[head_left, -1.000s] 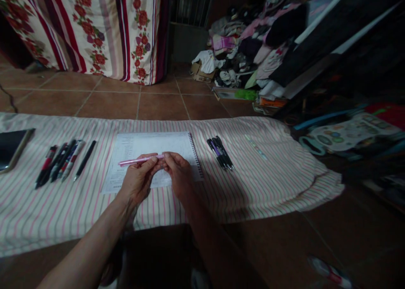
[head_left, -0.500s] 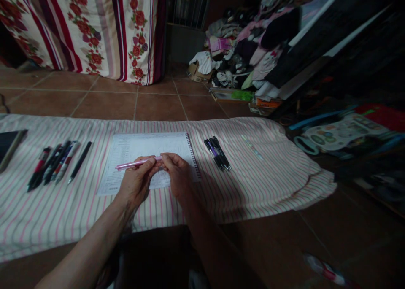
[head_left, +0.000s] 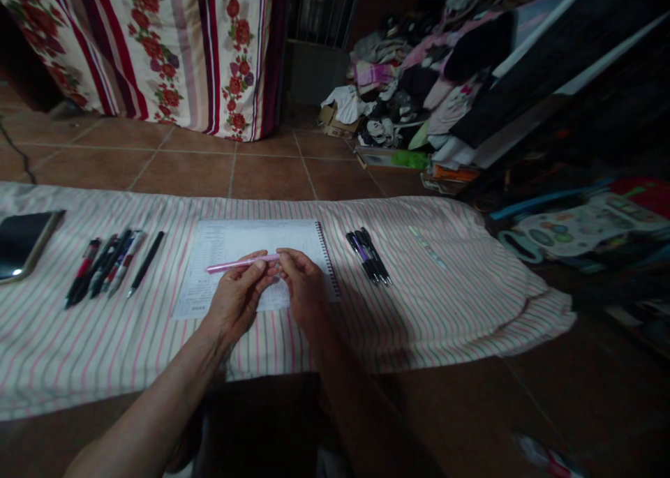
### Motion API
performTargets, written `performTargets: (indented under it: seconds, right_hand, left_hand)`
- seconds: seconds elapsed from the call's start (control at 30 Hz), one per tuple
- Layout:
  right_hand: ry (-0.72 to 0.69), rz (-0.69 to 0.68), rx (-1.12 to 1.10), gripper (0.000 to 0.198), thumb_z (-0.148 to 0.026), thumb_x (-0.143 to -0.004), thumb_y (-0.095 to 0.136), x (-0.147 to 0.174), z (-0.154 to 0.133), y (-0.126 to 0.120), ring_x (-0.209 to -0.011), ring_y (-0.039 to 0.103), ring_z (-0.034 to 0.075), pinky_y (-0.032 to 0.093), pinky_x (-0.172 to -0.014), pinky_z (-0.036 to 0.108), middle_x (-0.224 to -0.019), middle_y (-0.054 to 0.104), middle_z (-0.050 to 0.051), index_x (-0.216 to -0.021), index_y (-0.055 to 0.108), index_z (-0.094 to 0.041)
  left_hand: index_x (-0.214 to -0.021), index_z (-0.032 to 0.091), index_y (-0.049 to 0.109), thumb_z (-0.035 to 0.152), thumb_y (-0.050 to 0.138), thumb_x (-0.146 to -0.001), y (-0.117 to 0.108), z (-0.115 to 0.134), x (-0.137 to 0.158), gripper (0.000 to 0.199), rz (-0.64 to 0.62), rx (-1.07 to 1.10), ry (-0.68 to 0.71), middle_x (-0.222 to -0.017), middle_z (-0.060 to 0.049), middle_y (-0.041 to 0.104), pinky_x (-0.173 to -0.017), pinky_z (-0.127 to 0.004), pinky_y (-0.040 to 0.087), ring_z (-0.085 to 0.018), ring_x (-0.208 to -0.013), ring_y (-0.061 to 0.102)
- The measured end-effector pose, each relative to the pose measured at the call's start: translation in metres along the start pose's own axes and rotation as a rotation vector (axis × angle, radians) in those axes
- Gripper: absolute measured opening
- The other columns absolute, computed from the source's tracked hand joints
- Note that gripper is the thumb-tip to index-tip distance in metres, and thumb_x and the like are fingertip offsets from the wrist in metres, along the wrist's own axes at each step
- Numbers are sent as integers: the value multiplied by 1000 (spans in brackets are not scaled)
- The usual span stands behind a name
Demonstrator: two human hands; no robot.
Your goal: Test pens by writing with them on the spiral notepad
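Here we are, pink pen point(head_left: 230, 264) held above the notebook point(head_left: 262, 235)!
Our left hand point(head_left: 236, 295) grips it near the middle, our right hand point(head_left: 303, 282) pinches its right-hand end; dark pens point(head_left: 375, 255) (one flashing purple) lie to the notebook's right on the striped cloth point(head_left: 450, 310).

At ten o'clock there hung a flowered curtain point(head_left: 181, 52). At one o'clock lay a heap of clothes point(head_left: 408, 80), near a cardboard box point(head_left: 335, 125). At nine o'clock lay a dark, flat object point(head_left: 26, 241).
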State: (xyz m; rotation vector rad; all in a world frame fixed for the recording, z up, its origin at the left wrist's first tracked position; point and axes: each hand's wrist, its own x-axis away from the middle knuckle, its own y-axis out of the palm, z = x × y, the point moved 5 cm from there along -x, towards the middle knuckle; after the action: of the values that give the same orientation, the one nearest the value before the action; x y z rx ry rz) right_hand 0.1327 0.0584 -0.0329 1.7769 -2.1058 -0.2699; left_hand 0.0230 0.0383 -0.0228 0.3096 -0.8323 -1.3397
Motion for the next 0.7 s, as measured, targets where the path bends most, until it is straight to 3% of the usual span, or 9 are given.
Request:
performTargets:
  seconds: [0.13,0.3,0.47,0.57,0.7]
  right_hand:
    - [1,36,-18,25,-36,-68,65,-3,-8,-8,-61,50,7,40,-59,20,-69,57,-3,-86,67,-20]
    - [35,25,-36,25,-35,-66,67,-5,-15,-15,-63,49,7,40,-60,19,-72,56,-3,-87,68,-21]
    - [37,-33,2,27,-34,-66,66,-4,-16,-11,-61,48,7,40,-59,20,-68,53,-2,-88,68,-19]
    - [37,-73,11,30,-34,-67,67,-2,-15,-7,-60,47,7,40,-59,20,-67,54,-2,-92,68,-18]
    - [82,-41,-14,32,-35,-64,70,-2,-10,-5,-62,51,7,41,-60,20,-71,58,-1,-90,67,-17]
  left_hand:
    - [-102,12,60,14,63,-75,-3,11,3,28,8,-22,13,-81,-7,69,-68,-23,56,-13,-71,66]
    - [-98,13,64,24,71,-68,-15,31,0,32,55,-231,208,-84,-6,69,-62,-20,52,-14,-74,64]
    - [-89,18,69,26,74,-62,-22,33,1,29,26,-689,389,-78,-3,68,-62,-23,47,-13,-64,59]
    - [-93,22,69,29,65,-72,-19,32,7,22,-47,-1086,560,-82,-4,68,-67,-27,46,-17,-73,60]
    - [-108,20,63,32,42,-87,-13,31,15,32,-74,-1613,756,-84,-6,65,-63,-27,42,-18,-72,58]
